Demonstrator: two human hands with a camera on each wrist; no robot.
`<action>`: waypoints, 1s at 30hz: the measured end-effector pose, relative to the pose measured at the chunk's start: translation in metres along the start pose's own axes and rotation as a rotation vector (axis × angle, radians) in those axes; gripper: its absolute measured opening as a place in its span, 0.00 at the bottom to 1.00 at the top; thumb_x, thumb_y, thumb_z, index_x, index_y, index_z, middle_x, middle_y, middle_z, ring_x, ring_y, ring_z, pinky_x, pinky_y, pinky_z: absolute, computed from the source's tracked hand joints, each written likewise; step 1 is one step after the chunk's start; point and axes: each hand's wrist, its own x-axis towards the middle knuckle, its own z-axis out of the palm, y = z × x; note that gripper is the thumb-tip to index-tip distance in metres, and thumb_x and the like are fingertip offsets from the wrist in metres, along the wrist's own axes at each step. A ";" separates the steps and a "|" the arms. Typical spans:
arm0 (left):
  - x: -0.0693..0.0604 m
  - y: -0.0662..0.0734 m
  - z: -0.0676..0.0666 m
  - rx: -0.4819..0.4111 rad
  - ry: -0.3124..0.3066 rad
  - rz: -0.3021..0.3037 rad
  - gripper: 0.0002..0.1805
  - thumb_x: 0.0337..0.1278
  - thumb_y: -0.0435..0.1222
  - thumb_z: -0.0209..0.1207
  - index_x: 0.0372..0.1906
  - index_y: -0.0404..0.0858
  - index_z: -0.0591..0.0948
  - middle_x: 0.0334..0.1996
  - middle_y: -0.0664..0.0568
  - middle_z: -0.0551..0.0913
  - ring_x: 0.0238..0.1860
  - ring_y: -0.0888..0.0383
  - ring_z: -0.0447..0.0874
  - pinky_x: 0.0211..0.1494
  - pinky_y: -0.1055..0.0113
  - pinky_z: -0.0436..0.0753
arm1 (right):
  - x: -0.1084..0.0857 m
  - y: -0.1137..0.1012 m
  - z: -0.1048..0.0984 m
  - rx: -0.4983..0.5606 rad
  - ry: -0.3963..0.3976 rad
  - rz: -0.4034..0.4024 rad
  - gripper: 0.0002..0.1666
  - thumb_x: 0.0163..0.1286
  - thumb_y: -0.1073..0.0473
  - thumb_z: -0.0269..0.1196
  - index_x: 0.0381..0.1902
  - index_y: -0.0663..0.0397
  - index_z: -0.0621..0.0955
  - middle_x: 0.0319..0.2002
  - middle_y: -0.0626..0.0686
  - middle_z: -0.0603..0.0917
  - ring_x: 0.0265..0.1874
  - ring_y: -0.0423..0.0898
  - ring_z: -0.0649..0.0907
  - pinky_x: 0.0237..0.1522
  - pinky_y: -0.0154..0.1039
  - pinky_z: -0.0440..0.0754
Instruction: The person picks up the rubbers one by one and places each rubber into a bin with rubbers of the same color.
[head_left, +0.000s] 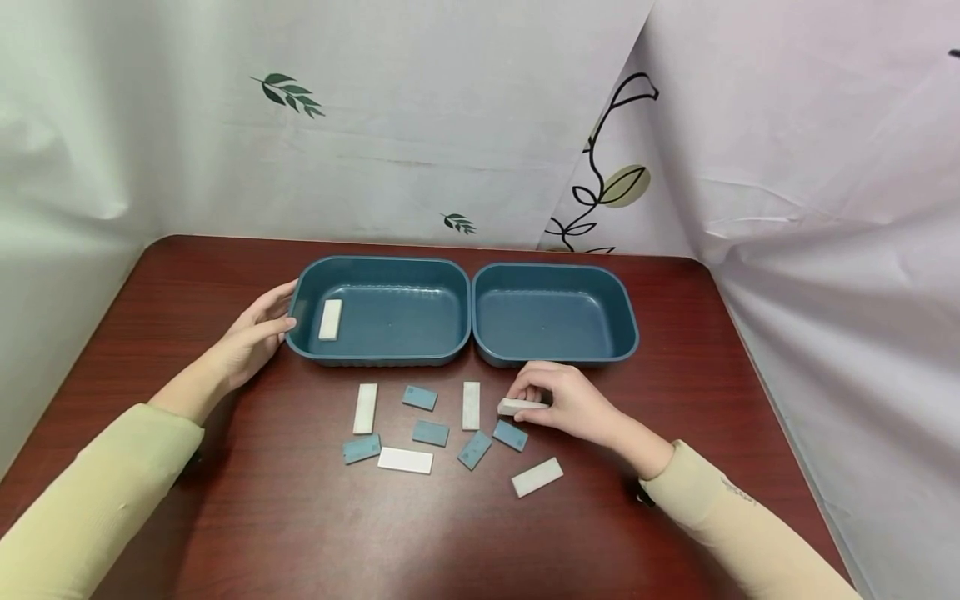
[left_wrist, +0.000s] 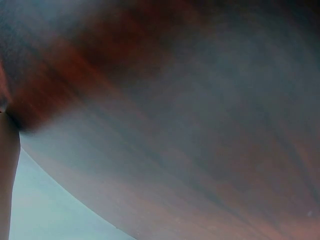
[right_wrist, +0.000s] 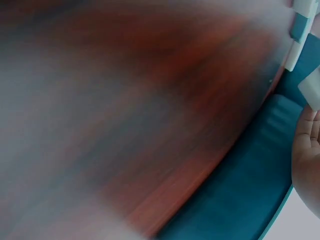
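In the head view my left hand [head_left: 251, 337] rests against the left end of the left blue tray [head_left: 378, 361], fingers fairly straight along its outer wall. A white rectangular block [head_left: 330, 320] lies inside that tray. My right hand [head_left: 573, 404] pinches another white block [head_left: 514, 407] between thumb and fingers, just in front of the right blue tray [head_left: 636, 337]. Part of that held block [right_wrist: 311, 89] also shows at the edge of the right wrist view. Near the right hand lie a blue-grey block [head_left: 510, 435] and a white block [head_left: 537, 477].
More white blocks [head_left: 365, 408] and smaller blue-grey blocks [head_left: 431, 432] are scattered on the dark red wooden table [head_left: 300, 517] before the trays. The two trays stand side by side. A white patterned cloth [head_left: 420, 125] hangs behind the table. The left wrist view is mostly blurred tabletop.
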 end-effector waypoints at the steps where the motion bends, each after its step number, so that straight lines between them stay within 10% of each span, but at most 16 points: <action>1: 0.000 0.000 0.000 0.001 0.001 -0.001 0.32 0.79 0.25 0.47 0.81 0.47 0.61 0.71 0.65 0.70 0.68 0.71 0.72 0.64 0.80 0.72 | 0.002 -0.002 0.001 0.006 0.004 -0.001 0.15 0.60 0.62 0.81 0.42 0.47 0.89 0.37 0.43 0.85 0.35 0.36 0.79 0.38 0.35 0.83; 30: -0.001 0.002 0.001 0.020 0.015 -0.021 0.33 0.80 0.27 0.49 0.83 0.46 0.59 0.71 0.65 0.69 0.68 0.72 0.71 0.64 0.80 0.72 | 0.080 -0.051 0.017 0.329 0.051 -0.043 0.13 0.63 0.66 0.78 0.45 0.55 0.89 0.40 0.51 0.86 0.37 0.39 0.81 0.42 0.52 0.87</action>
